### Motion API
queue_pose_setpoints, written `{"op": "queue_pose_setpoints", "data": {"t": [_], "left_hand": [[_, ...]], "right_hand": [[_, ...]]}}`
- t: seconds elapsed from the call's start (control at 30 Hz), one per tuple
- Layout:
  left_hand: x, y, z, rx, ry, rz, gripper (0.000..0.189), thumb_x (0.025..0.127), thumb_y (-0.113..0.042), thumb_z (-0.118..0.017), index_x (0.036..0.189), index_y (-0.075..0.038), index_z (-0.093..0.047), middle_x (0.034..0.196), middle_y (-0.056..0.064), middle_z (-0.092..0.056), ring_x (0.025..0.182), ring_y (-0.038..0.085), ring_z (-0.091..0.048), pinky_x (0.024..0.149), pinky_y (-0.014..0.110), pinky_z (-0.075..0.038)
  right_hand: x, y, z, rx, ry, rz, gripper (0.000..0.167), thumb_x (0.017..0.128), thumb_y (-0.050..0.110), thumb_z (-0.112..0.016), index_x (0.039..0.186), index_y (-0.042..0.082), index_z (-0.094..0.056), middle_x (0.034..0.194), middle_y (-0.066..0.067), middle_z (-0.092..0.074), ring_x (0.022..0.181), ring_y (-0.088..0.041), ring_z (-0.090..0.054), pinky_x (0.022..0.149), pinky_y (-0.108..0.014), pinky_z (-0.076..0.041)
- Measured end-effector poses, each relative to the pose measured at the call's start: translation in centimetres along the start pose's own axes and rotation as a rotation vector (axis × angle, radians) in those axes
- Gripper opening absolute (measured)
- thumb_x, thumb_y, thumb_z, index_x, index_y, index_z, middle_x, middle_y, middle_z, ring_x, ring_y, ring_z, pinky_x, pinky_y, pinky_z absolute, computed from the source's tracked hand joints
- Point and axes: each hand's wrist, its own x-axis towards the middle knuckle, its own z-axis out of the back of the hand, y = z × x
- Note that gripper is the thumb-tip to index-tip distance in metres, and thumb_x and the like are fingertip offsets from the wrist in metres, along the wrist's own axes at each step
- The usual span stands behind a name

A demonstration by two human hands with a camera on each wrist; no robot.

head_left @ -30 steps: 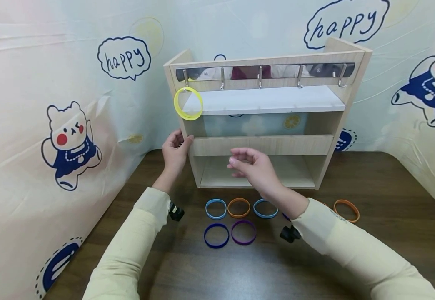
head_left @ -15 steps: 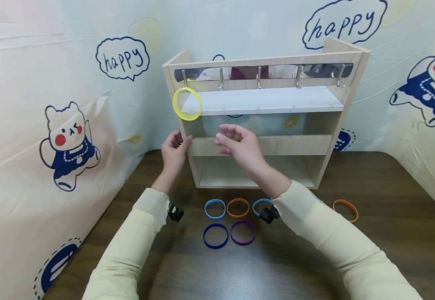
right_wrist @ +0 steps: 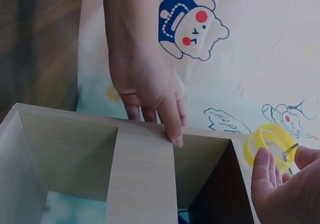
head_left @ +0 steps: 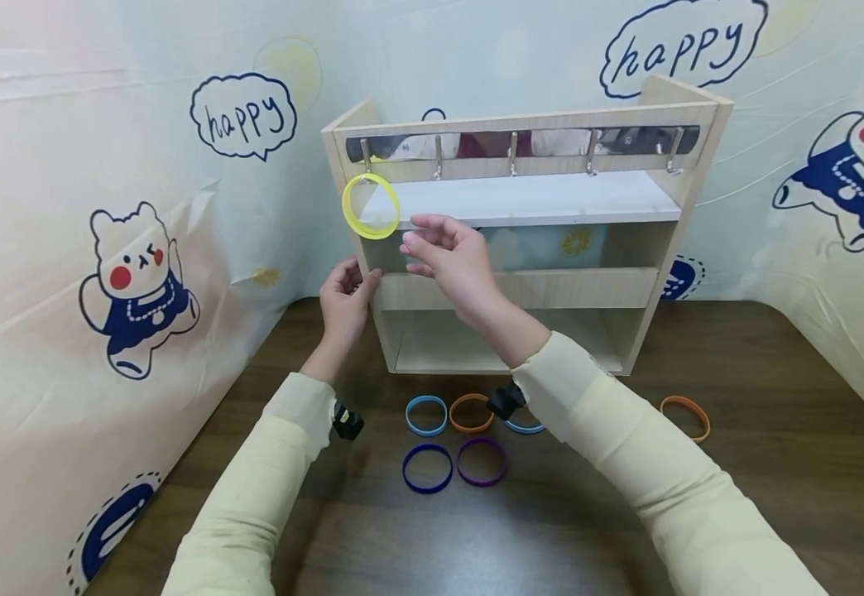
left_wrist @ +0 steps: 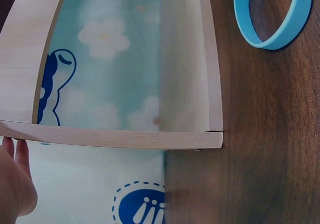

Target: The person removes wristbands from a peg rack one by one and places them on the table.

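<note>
My left hand (head_left: 344, 310) grips the left side panel of a light wooden shelf (head_left: 596, 285), thumb on its front edge and fingers behind. From the shelf's leftmost metal hook hangs a yellow wristband (head_left: 376, 235); in the right wrist view the yellow looks like a double ring. My right hand (head_left: 454, 261) is raised in front of the shelf, fingers loosely bent and holding nothing. Its fingertips are just right of the yellow wristband and slightly below it. In the right wrist view, thumb and fingers of the right hand (right_wrist: 282, 189) stand apart, overlapping the yellow ring.
On the dark wooden table (head_left: 402, 546) before the shelf lie light blue (head_left: 426, 433), orange (head_left: 472, 430), dark blue (head_left: 428, 492) and purple (head_left: 482, 483) wristbands. A second light blue one (head_left: 525, 430) is partly behind my right wrist. Another orange wristband (head_left: 708, 426) lies further right.
My right hand has moved up and to the left, from before the lower shelf rail to beside the yellow wristband. The left hand keeps its hold on the side panel.
</note>
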Motion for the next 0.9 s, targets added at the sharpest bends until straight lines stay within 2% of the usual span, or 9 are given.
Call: {"op": "queue_pose_setpoints", "data": {"t": [0.23,0.43,0.7,0.9], "left_hand": [[0.1,0.0,0.1,-0.011,-0.001,-0.002,0.032,0.090,-0.010,-0.069,0.119,0.001,-0.063,0.108,0.012,-0.066,0.094,0.018,-0.061,0.078,0.027,-0.052],[0.0,0.1,0.2,0.000,-0.003,0.000,0.032,0.090,-0.011,-0.069,0.120,0.001,-0.063,0.108,0.011,-0.066,0.094,0.017,-0.060,0.080,0.027,-0.051],[0.0,0.2,0.1,-0.007,-0.002,-0.002,0.030,0.091,-0.010,-0.068,0.119,0.000,-0.063,0.106,0.010,-0.066,0.097,0.026,-0.059,0.080,0.026,-0.051],[0.1,0.2,0.0,0.001,0.001,0.001,0.030,0.091,-0.010,-0.068,0.119,0.000,-0.063,0.106,0.010,-0.066,0.098,0.030,-0.059,0.079,0.026,-0.051]], "right_hand": [[0.7,0.3,-1.3,-0.005,-0.030,-0.023,0.032,0.091,0.010,-0.068,0.122,0.003,-0.061,0.107,-0.011,-0.066,0.102,-0.029,-0.064,0.076,-0.031,-0.055],[1.4,0.0,-2.1,0.028,-0.069,-0.054,0.030,0.091,0.007,-0.068,0.120,0.000,-0.061,0.105,-0.012,-0.067,0.093,-0.023,-0.066,0.074,-0.032,-0.055],[1.6,-0.3,-2.7,0.034,-0.080,-0.085,0.028,0.091,0.008,-0.068,0.117,0.001,-0.061,0.102,-0.011,-0.066,0.091,-0.022,-0.067,0.073,-0.032,-0.056],[1.6,-0.4,-2.8,0.049,-0.094,-0.077,0.028,0.091,0.008,-0.067,0.116,-0.001,-0.060,0.101,-0.011,-0.066,0.090,-0.021,-0.067,0.072,-0.033,-0.056]]}}
